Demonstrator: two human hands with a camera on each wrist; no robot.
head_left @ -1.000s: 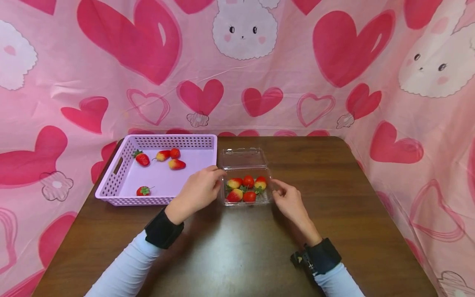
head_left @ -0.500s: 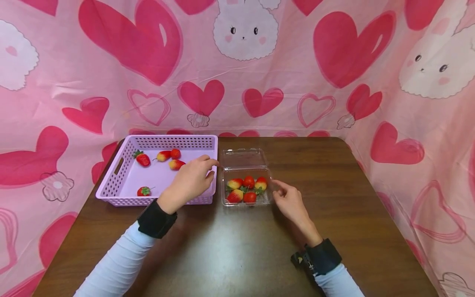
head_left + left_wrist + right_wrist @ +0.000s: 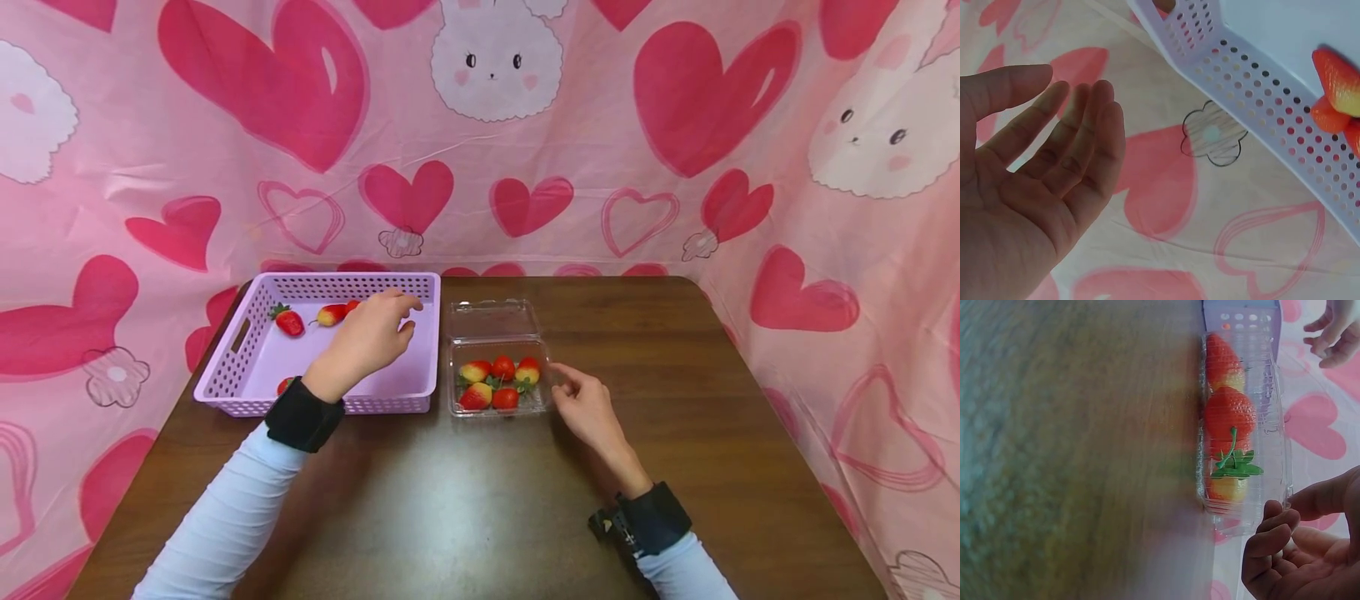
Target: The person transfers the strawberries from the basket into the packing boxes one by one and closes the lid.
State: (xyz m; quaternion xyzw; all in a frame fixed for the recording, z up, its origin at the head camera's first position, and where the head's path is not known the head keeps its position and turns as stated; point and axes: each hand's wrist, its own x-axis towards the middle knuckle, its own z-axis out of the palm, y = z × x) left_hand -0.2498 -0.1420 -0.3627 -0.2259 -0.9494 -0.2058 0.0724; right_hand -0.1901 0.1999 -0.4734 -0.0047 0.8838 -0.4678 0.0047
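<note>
My left hand (image 3: pixel 367 337) hovers over the lilac perforated basket (image 3: pixel 258 362), its fingers loosely bent and holding nothing. In the left wrist view, that hand's palm (image 3: pixel 1022 200) shows bare beside the basket wall. Below and around it lie red-and-yellow strawberries, one leafy strawberry (image 3: pixel 288 322) at the basket's far left; others are partly hidden by the arm. To the right stands a clear plastic clamshell container (image 3: pixel 498 340) with its lid folded back, holding several strawberries (image 3: pixel 476 396). At its right side, my right hand (image 3: pixel 591 410) pinches the rim between thumb and finger, clearest in the right wrist view.
Basket and container stand close together on a dark brown wooden table (image 3: pixel 675 367). A pink cloth (image 3: pixel 600 150) printed with hearts and rabbits hangs behind and along the sides. Bare tabletop lies in front of the container and to its right.
My left hand has let go of the container's left rim and moved left and back over the basket, covering some strawberries. The right hand has stayed at the container's right side.
</note>
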